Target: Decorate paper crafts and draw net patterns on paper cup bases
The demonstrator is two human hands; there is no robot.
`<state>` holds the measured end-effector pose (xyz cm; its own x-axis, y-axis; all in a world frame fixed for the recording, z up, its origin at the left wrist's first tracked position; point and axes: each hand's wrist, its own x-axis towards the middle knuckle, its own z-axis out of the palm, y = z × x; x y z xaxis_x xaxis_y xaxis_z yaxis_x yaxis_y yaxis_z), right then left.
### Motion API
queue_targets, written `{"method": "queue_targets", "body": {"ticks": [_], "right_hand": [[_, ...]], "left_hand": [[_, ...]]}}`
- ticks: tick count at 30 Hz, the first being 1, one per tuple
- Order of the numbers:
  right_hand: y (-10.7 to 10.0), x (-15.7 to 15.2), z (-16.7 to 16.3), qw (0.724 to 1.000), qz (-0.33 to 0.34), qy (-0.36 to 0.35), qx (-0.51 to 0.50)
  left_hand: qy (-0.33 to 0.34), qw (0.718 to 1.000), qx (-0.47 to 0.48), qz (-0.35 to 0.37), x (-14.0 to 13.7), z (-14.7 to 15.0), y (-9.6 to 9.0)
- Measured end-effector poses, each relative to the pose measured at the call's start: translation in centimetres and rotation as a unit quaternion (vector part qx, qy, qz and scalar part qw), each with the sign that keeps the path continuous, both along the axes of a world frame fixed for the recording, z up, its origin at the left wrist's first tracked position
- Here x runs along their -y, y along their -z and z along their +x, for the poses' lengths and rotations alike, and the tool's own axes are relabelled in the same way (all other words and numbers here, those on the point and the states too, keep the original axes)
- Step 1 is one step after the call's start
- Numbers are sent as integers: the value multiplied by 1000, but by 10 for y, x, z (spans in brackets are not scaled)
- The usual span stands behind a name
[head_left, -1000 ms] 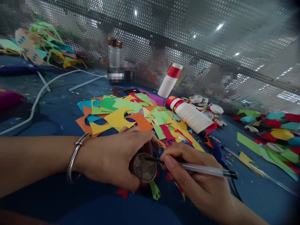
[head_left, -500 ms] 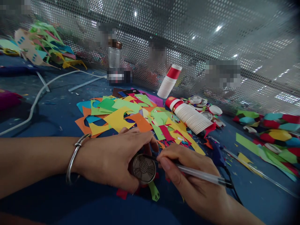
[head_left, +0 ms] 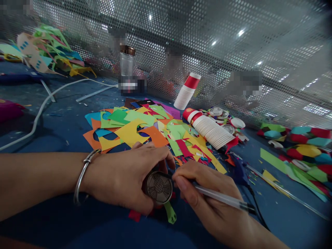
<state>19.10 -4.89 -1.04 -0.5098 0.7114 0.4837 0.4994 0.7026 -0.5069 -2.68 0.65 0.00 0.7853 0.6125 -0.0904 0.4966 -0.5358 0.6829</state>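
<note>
fingers of right hand (head_left: 212,207) pinched a slim translucent plastic pen (head_left: 220,196), dark tip end over the rimmed round piece (head_left: 159,188) between both hands, face crosshatched. left hand (head_left: 124,180) curled around it. green paper strip (head_left: 170,212) jutted below; cut paper scraps (head_left: 131,131) lay beyond, ribbed cup stack (head_left: 212,130) alongside.

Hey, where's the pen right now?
In the head view, the pen is low and right of centre, held in the right hand, its dark end at the round disc held by the left hand.
</note>
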Motion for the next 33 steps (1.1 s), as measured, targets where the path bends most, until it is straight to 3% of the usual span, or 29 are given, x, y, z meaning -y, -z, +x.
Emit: {"method": "queue_targets", "body": {"ticks": [33], "right_hand": [[-5,5,2,1000,-7,-2,18]], "left_hand": [[4,999,31,-10,-1,-1,3]]}}
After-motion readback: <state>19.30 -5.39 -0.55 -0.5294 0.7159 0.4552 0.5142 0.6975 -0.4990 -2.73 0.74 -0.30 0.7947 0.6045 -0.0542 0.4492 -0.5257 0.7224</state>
